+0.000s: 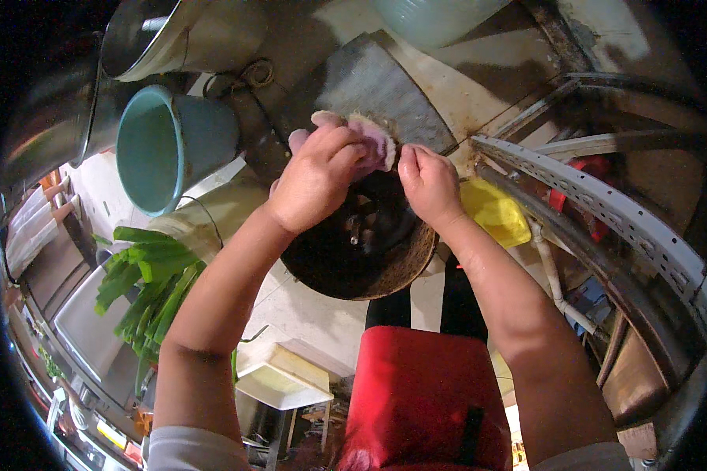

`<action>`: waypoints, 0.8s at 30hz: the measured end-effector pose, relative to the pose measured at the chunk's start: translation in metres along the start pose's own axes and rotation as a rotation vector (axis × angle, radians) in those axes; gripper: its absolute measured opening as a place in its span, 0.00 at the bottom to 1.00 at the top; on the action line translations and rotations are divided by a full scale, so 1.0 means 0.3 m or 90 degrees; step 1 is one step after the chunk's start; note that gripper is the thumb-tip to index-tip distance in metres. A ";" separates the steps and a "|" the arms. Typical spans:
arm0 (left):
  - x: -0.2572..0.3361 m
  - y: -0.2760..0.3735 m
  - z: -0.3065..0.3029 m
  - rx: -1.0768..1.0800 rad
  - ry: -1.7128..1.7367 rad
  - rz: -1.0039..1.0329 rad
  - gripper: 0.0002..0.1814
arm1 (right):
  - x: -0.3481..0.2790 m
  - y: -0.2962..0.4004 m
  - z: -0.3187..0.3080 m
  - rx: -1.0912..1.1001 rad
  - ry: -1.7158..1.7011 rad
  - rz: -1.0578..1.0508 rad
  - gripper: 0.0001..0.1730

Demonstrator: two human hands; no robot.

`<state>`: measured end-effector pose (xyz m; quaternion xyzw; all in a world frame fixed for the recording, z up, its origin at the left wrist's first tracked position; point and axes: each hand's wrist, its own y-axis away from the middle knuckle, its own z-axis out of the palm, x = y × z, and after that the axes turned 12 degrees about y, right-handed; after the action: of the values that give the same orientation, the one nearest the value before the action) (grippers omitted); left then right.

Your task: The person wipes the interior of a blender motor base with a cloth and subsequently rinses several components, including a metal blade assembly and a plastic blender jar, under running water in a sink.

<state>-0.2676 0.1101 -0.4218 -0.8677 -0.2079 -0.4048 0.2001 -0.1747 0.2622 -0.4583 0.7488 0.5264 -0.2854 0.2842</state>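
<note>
My left hand (318, 182) is closed around a bunched pink cloth (374, 144) with a pale fuzzy edge. The cloth lies at the far side of a dark round metal pan (359, 277), which has a brown, worn rim. My right hand (427, 182) has its fingers curled at the pan's far right edge, just right of the cloth; its exact grip is partly hidden. Inside the pan's dark hollow is a small metallic-looking part or reflection (354, 229). Both forearms reach over a red apron (424, 394).
Left stand a blue-green bucket (147, 150), a large pale bucket (212, 41) and long green leaves (159, 282). A yellow plastic container (495, 212) sits beside a perforated metal rail (601, 200). Beyond my hands lies a grey slab (383, 82). Below left is a cream tray (286, 377).
</note>
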 end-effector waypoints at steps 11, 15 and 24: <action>-0.003 0.001 -0.003 -0.042 -0.077 -0.059 0.14 | 0.006 0.001 0.002 0.000 0.031 0.019 0.14; -0.012 0.052 -0.021 0.054 -0.060 -0.074 0.16 | 0.000 0.004 0.005 0.005 0.019 0.023 0.15; 0.015 0.277 0.011 0.337 -0.163 -0.206 0.14 | 0.013 0.008 0.013 -0.034 0.025 0.034 0.16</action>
<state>-0.2195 0.0434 -0.4349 -0.7853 -0.4641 -0.2510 0.3238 -0.1719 0.2611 -0.4633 0.7604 0.5189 -0.2485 0.3013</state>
